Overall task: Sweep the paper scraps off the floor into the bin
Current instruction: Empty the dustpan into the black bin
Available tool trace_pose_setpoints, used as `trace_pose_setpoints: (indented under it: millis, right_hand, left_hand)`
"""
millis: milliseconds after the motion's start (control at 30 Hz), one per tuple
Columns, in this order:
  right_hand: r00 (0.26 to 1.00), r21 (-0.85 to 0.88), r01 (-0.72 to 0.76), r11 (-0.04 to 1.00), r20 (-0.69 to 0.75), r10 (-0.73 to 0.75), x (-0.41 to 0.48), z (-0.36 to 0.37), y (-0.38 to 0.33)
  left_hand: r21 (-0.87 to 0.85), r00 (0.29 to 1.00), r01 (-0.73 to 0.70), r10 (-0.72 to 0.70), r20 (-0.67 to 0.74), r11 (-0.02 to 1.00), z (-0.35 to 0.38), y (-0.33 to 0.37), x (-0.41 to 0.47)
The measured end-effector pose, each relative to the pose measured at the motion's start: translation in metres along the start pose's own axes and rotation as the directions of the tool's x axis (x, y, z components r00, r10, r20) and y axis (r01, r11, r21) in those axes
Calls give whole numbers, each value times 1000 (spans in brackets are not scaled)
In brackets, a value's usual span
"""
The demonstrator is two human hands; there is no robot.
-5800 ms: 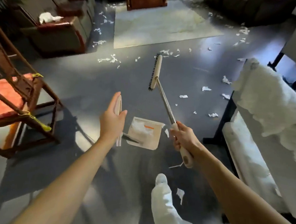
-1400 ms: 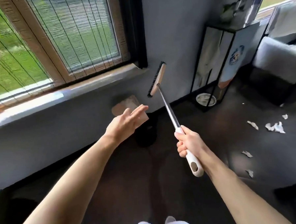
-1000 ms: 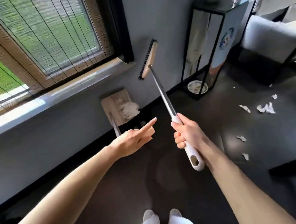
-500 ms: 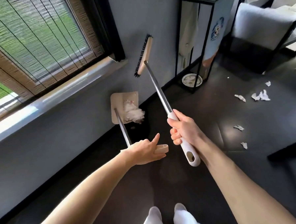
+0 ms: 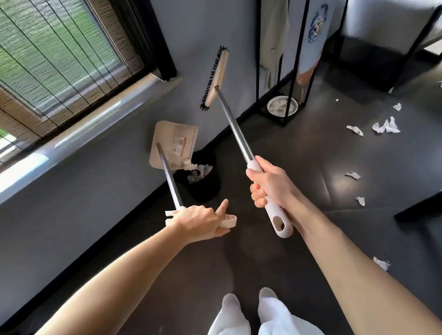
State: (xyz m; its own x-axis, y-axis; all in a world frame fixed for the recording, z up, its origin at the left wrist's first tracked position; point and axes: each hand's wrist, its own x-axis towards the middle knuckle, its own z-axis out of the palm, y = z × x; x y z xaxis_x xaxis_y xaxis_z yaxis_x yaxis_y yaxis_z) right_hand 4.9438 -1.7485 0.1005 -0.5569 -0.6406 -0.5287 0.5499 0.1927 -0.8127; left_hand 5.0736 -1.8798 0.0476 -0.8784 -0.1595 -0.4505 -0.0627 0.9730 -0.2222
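My left hand point(image 5: 201, 223) grips the beige handle of a long-handled dustpan point(image 5: 174, 144), which is tilted over a small black bin point(image 5: 204, 185) against the wall. White paper scraps slide off the pan's lower edge into the bin, where more white scraps point(image 5: 198, 172) lie. My right hand point(image 5: 268, 186) grips the white handle of a broom, its metal shaft rising to the tan head with black bristles point(image 5: 214, 78), held up in the air near the wall. Loose paper scraps point(image 5: 385, 128) lie on the dark floor to the right.
A window with a blind and a sill point(image 5: 84, 123) is on the left wall. A black metal-framed stand point(image 5: 286, 61) with a round dish point(image 5: 282, 106) under it stands behind the bin. A grey cushioned seat point(image 5: 396, 12) is at the top right. My feet point(image 5: 247, 301) are below.
The dustpan has tipped further over the bin and the scraps have slid from the pan's middle to its lower edge and into the bin. The broom has stayed raised.
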Motion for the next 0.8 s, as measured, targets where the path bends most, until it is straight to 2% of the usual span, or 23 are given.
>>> trace_pose_setpoints:
  millis: [133, 333, 467, 633, 733, 800]
  right_hand:
    - [1000, -4, 2, 1000, 28, -2, -1, 2, 0]
    - [999, -16, -5, 1000, 48, 6, -4, -2, 11]
    - [999, -10, -22, 1000, 43, 23, -5, -7, 15]
    - [999, -12, -16, 1000, 44, 17, -9, -13, 13]
    - [999, 30, -18, 999, 48, 17, -12, -18, 13]
    - [999, 51, -11, 999, 43, 9, -15, -21, 11]
  left_hand:
    - [0, 999, 27, -27, -22, 1000, -4, -2, -6]
    - [-163, 995, 51, -36, 92, 985, 4, 28, -8]
    - [-4, 995, -74, 74, 68, 997, 11, 40, -6]
    - [62, 991, -134, 132, 39, 989, 0, 41, -11]
    - [57, 998, -68, 67, 14, 996, -4, 42, -19]
    - [30, 998, 17, -16, -53, 999, -15, 39, -24]
